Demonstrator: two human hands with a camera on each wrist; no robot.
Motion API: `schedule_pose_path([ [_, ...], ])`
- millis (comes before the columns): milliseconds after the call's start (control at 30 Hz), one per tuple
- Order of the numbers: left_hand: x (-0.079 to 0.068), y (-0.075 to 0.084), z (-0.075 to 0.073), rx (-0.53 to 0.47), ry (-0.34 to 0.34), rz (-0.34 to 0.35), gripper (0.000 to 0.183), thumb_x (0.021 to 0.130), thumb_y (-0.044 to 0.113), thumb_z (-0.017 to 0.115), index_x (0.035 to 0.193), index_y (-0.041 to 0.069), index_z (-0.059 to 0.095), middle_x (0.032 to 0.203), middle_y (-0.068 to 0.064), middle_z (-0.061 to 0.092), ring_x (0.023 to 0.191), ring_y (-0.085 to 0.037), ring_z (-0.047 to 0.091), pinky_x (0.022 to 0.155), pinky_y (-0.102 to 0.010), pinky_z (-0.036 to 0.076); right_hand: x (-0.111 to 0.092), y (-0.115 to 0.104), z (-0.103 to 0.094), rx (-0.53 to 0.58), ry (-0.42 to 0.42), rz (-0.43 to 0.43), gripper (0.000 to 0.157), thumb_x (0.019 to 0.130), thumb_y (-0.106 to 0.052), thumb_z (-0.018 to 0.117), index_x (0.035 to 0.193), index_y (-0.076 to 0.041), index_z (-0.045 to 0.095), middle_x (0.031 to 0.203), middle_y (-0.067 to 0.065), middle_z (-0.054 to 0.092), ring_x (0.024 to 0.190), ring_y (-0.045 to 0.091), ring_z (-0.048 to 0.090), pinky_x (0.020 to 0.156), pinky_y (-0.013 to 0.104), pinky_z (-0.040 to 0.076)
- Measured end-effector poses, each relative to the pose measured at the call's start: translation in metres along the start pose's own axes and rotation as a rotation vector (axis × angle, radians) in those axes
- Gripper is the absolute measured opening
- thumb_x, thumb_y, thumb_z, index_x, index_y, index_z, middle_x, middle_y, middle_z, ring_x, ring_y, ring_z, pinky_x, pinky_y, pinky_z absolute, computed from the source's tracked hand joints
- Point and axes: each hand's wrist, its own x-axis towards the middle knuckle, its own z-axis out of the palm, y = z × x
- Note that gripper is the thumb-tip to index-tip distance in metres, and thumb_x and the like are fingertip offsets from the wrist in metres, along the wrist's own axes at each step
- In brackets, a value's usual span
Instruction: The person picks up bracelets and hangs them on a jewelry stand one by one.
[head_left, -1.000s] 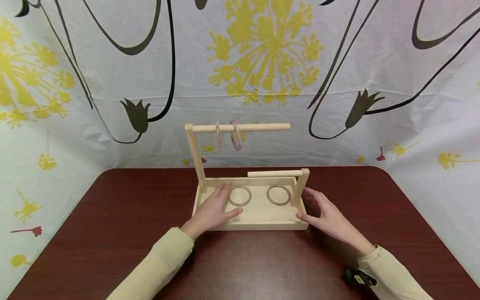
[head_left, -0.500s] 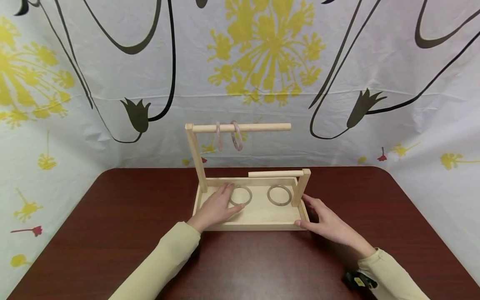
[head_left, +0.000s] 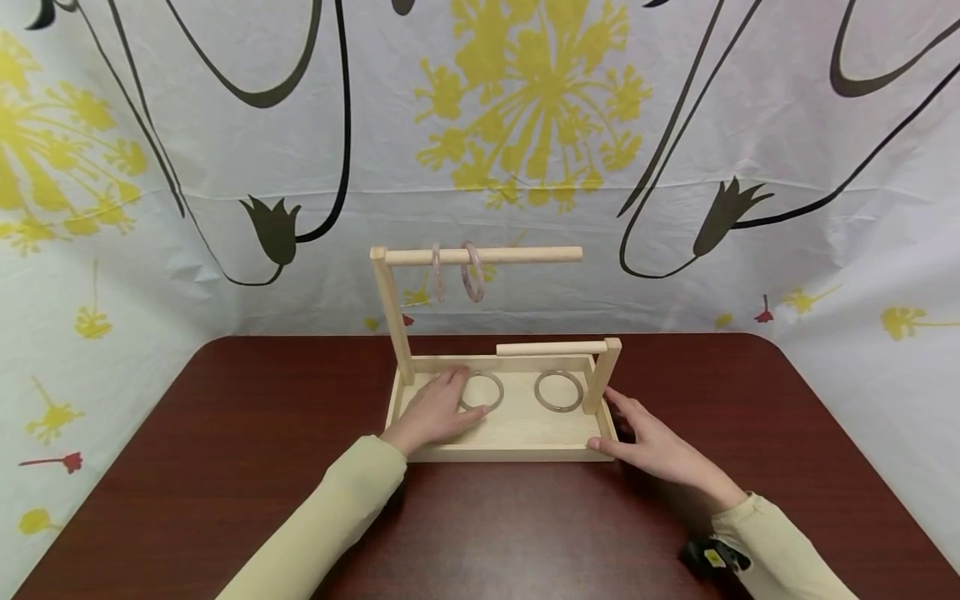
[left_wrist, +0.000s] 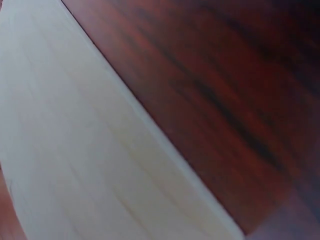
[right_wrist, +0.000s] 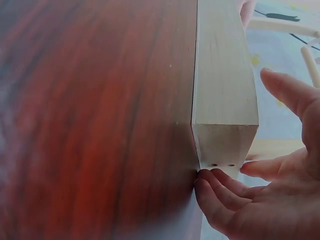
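My left hand point(head_left: 433, 410) lies over the left part of a pale wooden tray point(head_left: 525, 429). Its fingertips and thumb spread across the near-left side of a greyish bangle point(head_left: 502, 392), partly covering it. A second bangle point(head_left: 558, 410) lies flat to the right. At the tray's right end is my right hand point(head_left: 663, 442), thumb over the front corner. The right wrist view shows its fingertips point(right_wrist: 205, 182) against the tray's end low down, with the thumb apart from the wood. Only the tray's front wall point(left_wrist: 100, 130) and a sliver of skin show in the left wrist view.
A tall upright at the tray's left carries a rod point(head_left: 532, 253) with two pinkish bangles point(head_left: 438, 279) hanging on it. From a shorter post point(head_left: 602, 375) at the right a lower rod point(head_left: 551, 347) points left. Behind the dark red table point(head_left: 300, 392) hangs a patterned curtain point(head_left: 360, 167).
My left hand has shifted slightly right, bringing its thumb and fingertips over the left bangle. My right hand has slid a little toward the tray's front corner. The hanging bangles stay put.
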Motion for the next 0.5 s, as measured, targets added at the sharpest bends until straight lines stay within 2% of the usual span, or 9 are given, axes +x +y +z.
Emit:
schedule_pose_path([
  [200, 0.0042, 0.0009, 0.0012, 0.057, -0.007, 0.0, 0.07, 0.088, 0.038, 0.068, 0.139, -0.003, 0.044, 0.138, -0.023, 0.047, 0.126, -0.04, 0.045, 0.1, -0.05, 0.039, 0.0011, -0.0005, 0.0, -0.03, -0.031, 0.007, 0.088, 0.09, -0.034, 0.07, 0.149, 0.008, 0.021, 0.131, 0.027, 0.044, 0.119, 0.038, 0.049, 0.09, 0.053, 0.044],
  [400, 0.0076, 0.0011, 0.0025, 0.116, -0.029, -0.008, 0.068, 0.087, 0.039, 0.069, 0.138, 0.0, 0.047, 0.138, -0.019, 0.048, 0.126, -0.039, 0.044, 0.097, -0.051, 0.04, 0.0005, 0.0018, 0.0009, -0.062, -0.046, 0.047, 0.09, 0.09, -0.04, 0.068, 0.152, 0.003, 0.018, 0.142, 0.03, 0.036, 0.13, 0.044, 0.036, 0.094, 0.059, 0.038],
  [500, 0.0082, 0.0011, 0.0028, 0.133, -0.034, -0.006, 0.068, 0.087, 0.039, 0.069, 0.138, 0.001, 0.048, 0.138, -0.017, 0.048, 0.126, -0.039, 0.043, 0.096, -0.052, 0.041, 0.0004, 0.0018, 0.0004, -0.062, -0.047, 0.038, 0.09, 0.09, -0.04, 0.068, 0.152, 0.003, 0.018, 0.141, 0.03, 0.037, 0.13, 0.044, 0.037, 0.094, 0.059, 0.038],
])
